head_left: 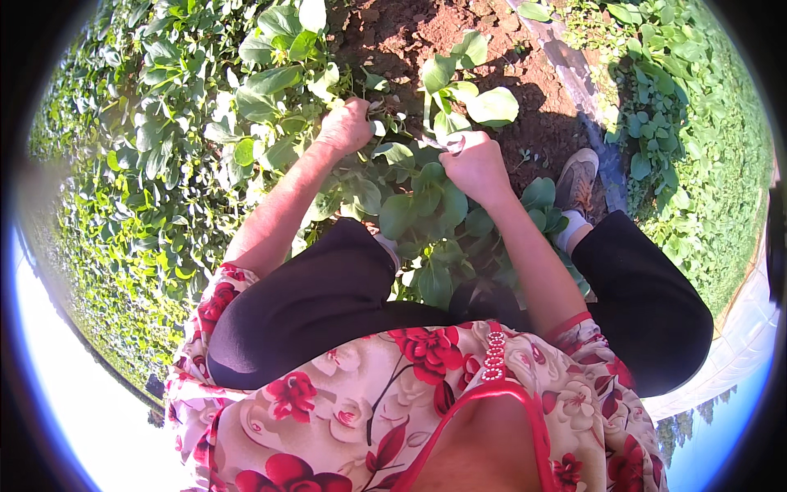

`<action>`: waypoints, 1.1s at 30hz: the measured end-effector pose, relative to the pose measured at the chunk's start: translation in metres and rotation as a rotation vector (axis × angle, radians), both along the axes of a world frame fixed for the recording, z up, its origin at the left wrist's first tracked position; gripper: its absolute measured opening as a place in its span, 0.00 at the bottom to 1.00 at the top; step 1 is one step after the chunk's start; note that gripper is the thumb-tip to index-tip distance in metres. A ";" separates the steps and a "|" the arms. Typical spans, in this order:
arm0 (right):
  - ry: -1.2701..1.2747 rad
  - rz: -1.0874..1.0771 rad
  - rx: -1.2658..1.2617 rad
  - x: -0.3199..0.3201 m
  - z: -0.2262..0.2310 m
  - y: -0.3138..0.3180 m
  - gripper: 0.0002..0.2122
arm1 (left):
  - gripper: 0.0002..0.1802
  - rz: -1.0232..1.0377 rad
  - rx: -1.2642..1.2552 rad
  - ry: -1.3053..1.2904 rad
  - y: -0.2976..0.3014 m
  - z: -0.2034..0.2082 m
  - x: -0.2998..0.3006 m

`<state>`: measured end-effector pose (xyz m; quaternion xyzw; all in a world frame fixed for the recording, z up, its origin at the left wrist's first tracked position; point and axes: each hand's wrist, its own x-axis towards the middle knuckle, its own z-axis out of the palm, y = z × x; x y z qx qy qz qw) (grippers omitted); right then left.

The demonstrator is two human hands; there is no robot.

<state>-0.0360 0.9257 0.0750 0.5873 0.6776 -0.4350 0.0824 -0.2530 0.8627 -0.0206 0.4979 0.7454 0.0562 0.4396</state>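
My left hand [346, 127] is closed among low green stems at the edge of the leafy bed. What its fingers hold is hidden. To its right, my right hand [477, 168] is closed round a small shiny metal tool [441, 145], whose thin end points left toward the stems; its exact kind is not clear. Just beyond the right hand stands a leafy green plant [448, 86] with broad pale leaves and light stalks. More broad-leaved plants [422, 201] grow below and between my forearms.
Dense green foliage [147, 164] covers the left side. Reddish-brown soil [545, 107] lies ahead. A pale plastic strip [574, 74] runs down the right, with another green bed [697, 148] past it. My shoe [578, 182] rests by the strip, my knees bent on both sides.
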 end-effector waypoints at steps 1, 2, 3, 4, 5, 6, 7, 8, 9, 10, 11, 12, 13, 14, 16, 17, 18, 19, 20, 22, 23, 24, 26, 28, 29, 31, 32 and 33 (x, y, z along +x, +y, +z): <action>-0.036 0.050 0.029 -0.001 0.007 -0.003 0.08 | 0.20 0.100 -0.055 -0.136 0.001 0.005 -0.014; -0.073 0.100 0.059 -0.003 0.015 -0.004 0.08 | 0.25 0.206 -0.132 -0.317 0.006 0.009 -0.031; -0.130 0.139 0.076 0.000 0.022 -0.006 0.09 | 0.24 0.365 -0.192 -0.262 0.012 0.036 -0.027; -0.120 0.225 0.108 -0.005 0.038 -0.004 0.09 | 0.24 0.345 -0.101 -0.411 0.002 0.020 -0.048; -0.114 0.247 0.107 -0.005 0.045 -0.007 0.09 | 0.24 0.399 -0.035 -0.489 -0.011 0.006 -0.062; -0.116 0.262 0.116 -0.003 0.050 -0.007 0.09 | 0.24 0.439 0.032 -0.579 -0.014 0.007 -0.069; -0.121 0.274 0.125 -0.001 0.053 -0.006 0.09 | 0.21 0.486 0.079 -0.684 -0.009 0.019 -0.068; -0.154 0.316 0.131 -0.001 0.054 -0.004 0.08 | 0.19 0.540 0.119 -0.792 -0.005 0.032 -0.065; -0.168 0.322 0.124 0.000 0.052 -0.006 0.08 | 0.16 0.575 0.147 -0.868 -0.001 0.039 -0.062; -0.174 0.330 0.118 -0.001 0.052 -0.006 0.08 | 0.14 0.609 0.166 -0.901 0.003 0.049 -0.060; -0.178 0.339 0.111 -0.003 0.052 -0.007 0.08 | 0.16 0.611 0.165 -0.856 0.005 0.054 -0.061; -0.135 0.347 0.140 -0.004 0.050 -0.009 0.09 | 0.19 0.613 0.132 -0.737 0.007 0.056 -0.061; -0.091 0.355 0.168 -0.005 0.048 -0.011 0.09 | 0.22 0.616 0.076 -0.575 0.010 0.058 -0.061; -0.045 0.364 0.196 -0.007 0.046 -0.013 0.09 | 0.25 0.612 0.020 -0.430 0.012 0.060 -0.057; -0.025 0.343 0.193 -0.010 0.043 -0.015 0.09 | 0.44 0.510 -0.111 -0.100 0.017 0.060 -0.045; -0.014 0.333 0.192 -0.011 0.041 -0.015 0.09 | 0.43 0.249 -0.128 0.023 0.017 0.060 -0.038; -0.041 0.332 0.186 -0.009 0.038 -0.015 0.09 | 0.43 -0.010 -0.113 0.150 0.020 0.057 -0.029; -0.057 0.337 0.179 -0.011 0.034 -0.015 0.08 | 0.39 -0.197 -0.074 0.340 0.018 0.054 -0.019; -0.074 0.342 0.171 -0.012 0.029 -0.016 0.08 | 0.24 -0.169 -0.022 0.341 0.012 0.056 -0.013; -0.030 0.407 0.264 -0.014 0.024 -0.017 0.08 | 0.08 -0.207 -0.039 0.363 -0.001 0.045 -0.012; -0.009 0.438 0.310 -0.015 0.020 -0.018 0.08 | 0.07 -0.234 -0.035 0.386 -0.008 0.041 -0.013; 0.006 0.442 0.335 -0.015 0.014 -0.020 0.09 | 0.07 -0.239 -0.005 0.418 -0.011 0.036 -0.013; 0.038 0.448 0.383 -0.020 0.001 -0.026 0.10 | 0.06 -0.247 0.053 0.483 -0.017 0.028 -0.014; 0.051 0.445 0.430 -0.024 -0.011 -0.035 0.10 | 0.06 -0.262 0.104 0.516 -0.018 0.022 -0.012; 0.057 0.442 0.455 -0.026 -0.014 -0.039 0.11 | 0.06 -0.270 0.131 0.532 -0.018 0.020 -0.011; 0.051 0.364 0.381 -0.032 -0.007 -0.041 0.07 | 0.06 -0.230 0.125 0.499 -0.019 0.016 -0.018; 0.107 0.253 0.327 -0.027 -0.009 -0.036 0.06 | 0.07 -0.211 0.124 0.479 -0.020 0.014 -0.022; 0.169 0.148 0.268 -0.023 -0.012 -0.032 0.06 | 0.07 -0.170 0.114 0.463 -0.021 0.010 -0.032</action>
